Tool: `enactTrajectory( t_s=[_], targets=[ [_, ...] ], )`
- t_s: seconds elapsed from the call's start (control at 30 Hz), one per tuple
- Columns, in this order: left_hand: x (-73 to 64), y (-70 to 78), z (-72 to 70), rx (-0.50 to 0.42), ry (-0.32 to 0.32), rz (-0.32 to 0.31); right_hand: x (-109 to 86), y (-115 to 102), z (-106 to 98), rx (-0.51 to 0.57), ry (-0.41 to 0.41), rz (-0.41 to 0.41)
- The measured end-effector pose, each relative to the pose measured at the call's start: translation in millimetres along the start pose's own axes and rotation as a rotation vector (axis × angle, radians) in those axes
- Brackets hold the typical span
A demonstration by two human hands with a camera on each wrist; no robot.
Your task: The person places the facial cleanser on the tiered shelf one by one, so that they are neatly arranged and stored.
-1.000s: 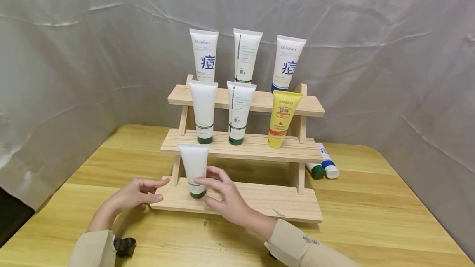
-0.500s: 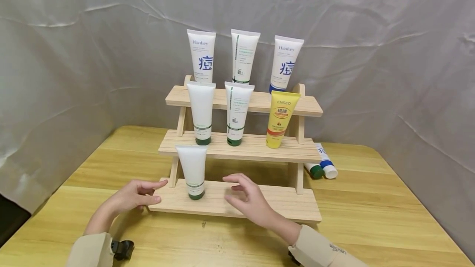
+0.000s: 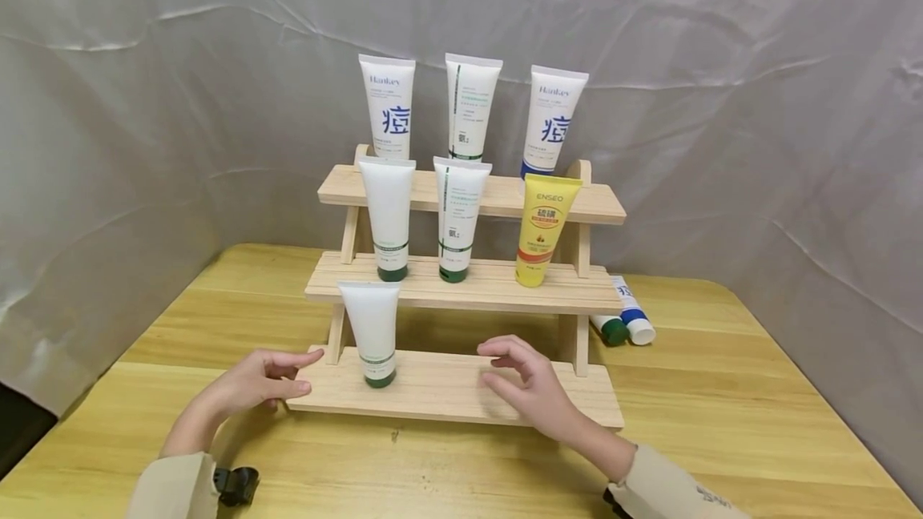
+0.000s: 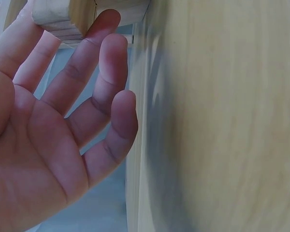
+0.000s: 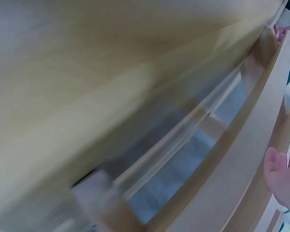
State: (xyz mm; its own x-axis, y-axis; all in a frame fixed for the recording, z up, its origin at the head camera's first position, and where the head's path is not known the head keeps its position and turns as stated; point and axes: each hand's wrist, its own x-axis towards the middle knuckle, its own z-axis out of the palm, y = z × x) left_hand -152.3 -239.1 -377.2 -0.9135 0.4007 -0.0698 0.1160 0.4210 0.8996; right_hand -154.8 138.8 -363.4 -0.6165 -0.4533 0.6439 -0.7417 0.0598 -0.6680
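Observation:
A three-tier wooden display stand (image 3: 461,283) stands on the table. My left hand (image 3: 252,380) holds the left end of its bottom shelf between thumb and fingers; in the left wrist view the hand (image 4: 63,121) has its fingertips against the wood. A white squeeze tube with a green cap (image 3: 373,333) stands upright near that end of the bottom shelf. My right hand (image 3: 530,387) hovers over the right half of the same shelf, fingers loosely bent and holding nothing. In the right wrist view only part of the right hand (image 5: 285,179) shows.
Three tubes, including a white one (image 3: 472,106), stand on the top tier. Two white-and-green tubes (image 3: 456,219) and a yellow tube (image 3: 546,231) are on the middle tier. Behind the stand's right side, a blue-banded tube (image 3: 633,312) and a green-capped tube (image 3: 611,330) lie on the table.
My right hand has let go of the white tube on the bottom shelf and moved right, away from it. The tube stays upright. My left hand keeps its place at the shelf end.

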Motion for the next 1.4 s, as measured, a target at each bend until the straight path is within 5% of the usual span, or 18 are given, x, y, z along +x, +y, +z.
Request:
enactTrajectory(
  t_s=[0.73, 1.1, 1.4],
  targets=[
    [-2.0, -2.1, -1.2, -0.005, 0.005, 0.001, -32.4, 8, -70, -0.008, 0.13, -0.01],
    [-1.6, -1.7, -1.1, -0.009, 0.0, -0.001, -49.1, 16, -105, -0.066, 0.156, 0.074],
    [-0.6, -0.3, 0.1, -0.008, 0.003, -0.009, -59.2, 31, -137, -0.249, 0.198, 0.265]
  ],
)
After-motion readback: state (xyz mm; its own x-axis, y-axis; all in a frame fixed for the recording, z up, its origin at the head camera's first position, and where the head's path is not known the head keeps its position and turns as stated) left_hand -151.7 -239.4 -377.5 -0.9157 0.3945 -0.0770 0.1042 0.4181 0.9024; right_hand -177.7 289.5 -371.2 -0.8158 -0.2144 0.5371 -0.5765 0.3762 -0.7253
